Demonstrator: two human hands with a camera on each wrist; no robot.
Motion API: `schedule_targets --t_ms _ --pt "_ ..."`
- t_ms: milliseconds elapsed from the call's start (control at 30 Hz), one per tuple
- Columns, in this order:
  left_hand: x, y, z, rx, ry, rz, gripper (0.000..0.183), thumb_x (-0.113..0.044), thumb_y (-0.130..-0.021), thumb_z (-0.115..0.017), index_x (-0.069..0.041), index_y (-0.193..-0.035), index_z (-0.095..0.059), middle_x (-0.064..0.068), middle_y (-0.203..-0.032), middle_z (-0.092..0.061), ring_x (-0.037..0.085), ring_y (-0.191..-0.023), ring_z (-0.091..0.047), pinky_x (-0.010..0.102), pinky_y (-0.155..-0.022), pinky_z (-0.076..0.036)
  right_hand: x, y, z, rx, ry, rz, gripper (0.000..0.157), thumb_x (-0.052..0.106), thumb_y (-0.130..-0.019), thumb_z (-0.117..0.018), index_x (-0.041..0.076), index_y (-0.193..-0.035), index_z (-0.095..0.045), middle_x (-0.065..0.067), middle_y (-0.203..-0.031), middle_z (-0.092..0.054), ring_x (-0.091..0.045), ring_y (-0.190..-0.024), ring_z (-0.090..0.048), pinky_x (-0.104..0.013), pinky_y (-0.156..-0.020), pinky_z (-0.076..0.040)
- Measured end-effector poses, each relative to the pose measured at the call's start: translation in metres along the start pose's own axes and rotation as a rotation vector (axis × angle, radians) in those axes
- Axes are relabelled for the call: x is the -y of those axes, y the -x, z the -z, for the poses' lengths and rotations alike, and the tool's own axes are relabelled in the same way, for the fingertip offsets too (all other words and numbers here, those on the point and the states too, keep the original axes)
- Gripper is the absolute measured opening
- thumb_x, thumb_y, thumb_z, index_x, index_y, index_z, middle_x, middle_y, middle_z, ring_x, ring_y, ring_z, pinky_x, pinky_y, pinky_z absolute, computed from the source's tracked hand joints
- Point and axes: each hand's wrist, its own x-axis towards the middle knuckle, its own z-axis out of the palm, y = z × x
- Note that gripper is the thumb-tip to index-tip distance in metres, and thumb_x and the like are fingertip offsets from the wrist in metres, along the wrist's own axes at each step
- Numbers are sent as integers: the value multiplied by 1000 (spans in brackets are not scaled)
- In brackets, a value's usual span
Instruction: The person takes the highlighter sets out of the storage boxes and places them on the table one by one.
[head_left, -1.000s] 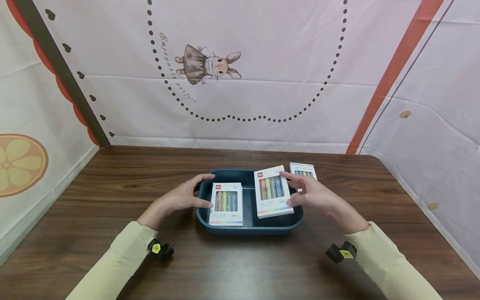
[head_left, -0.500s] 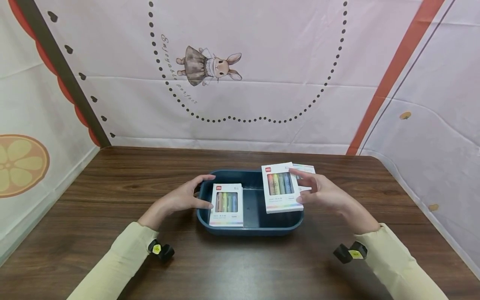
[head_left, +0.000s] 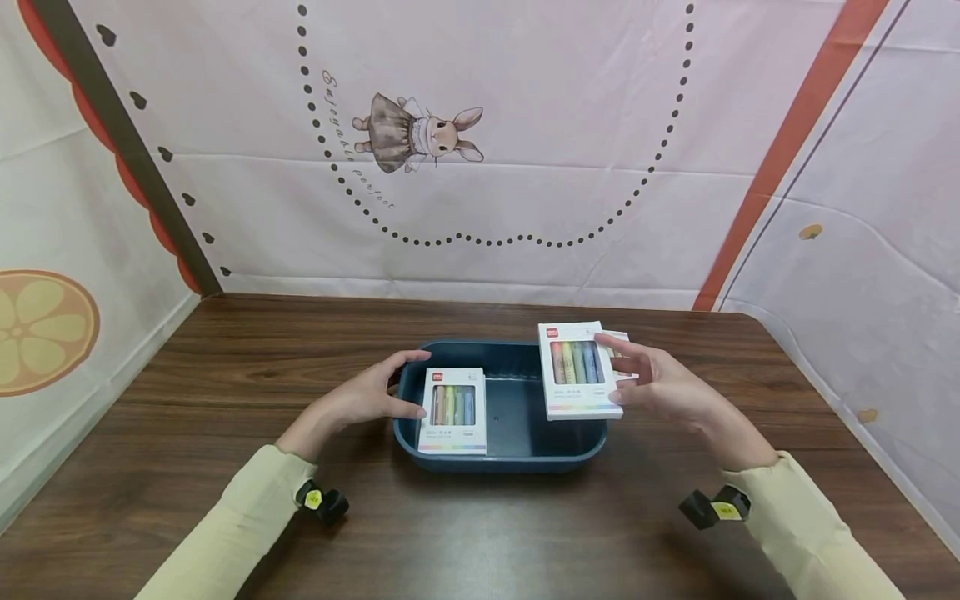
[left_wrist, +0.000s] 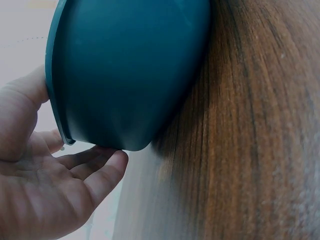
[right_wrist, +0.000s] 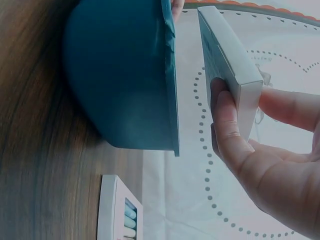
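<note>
My right hand point(head_left: 663, 390) pinches a white box of crayons point(head_left: 577, 398) by its right side, thumb on one face and fingers on the other. In the right wrist view this box is raised above the rim of a dark blue plastic bin point(right_wrist: 125, 80), apart from it. A window in its front shows several coloured crayons. With thumb and fingers, my left hand point(head_left: 354, 398) holds the left end of the bin, the thumb at the rim in the left wrist view. Inside the bin's left half lies another crayon box point(head_left: 452, 437), window up.
Behind the right hand, a further crayon box point(right_wrist: 107, 207) lies on the wooden table point(head_left: 480, 533) beyond the bin's right end, mostly hidden in the head view. A printed cloth point(head_left: 570, 108) hangs along the table's back and sides.
My right hand has moved to the right with the crayon box, from over the bin's right half toward its right end, and the box has straightened. The left hand stays put.
</note>
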Motion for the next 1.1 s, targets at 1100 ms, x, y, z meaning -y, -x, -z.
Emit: schedule_targets --t_ms 1100 --pt "2 -1 0 0 3 -9 77 -23 -76 -74 -20 -140 -31 17 -143 -29 38 -129 -27 56 -102 -26 11 -3 23 -68 -146 48 79 -3 -84 -59 9 -146 -12 -9 -127 -48 -13 -93 -62 -25 -78 -51"
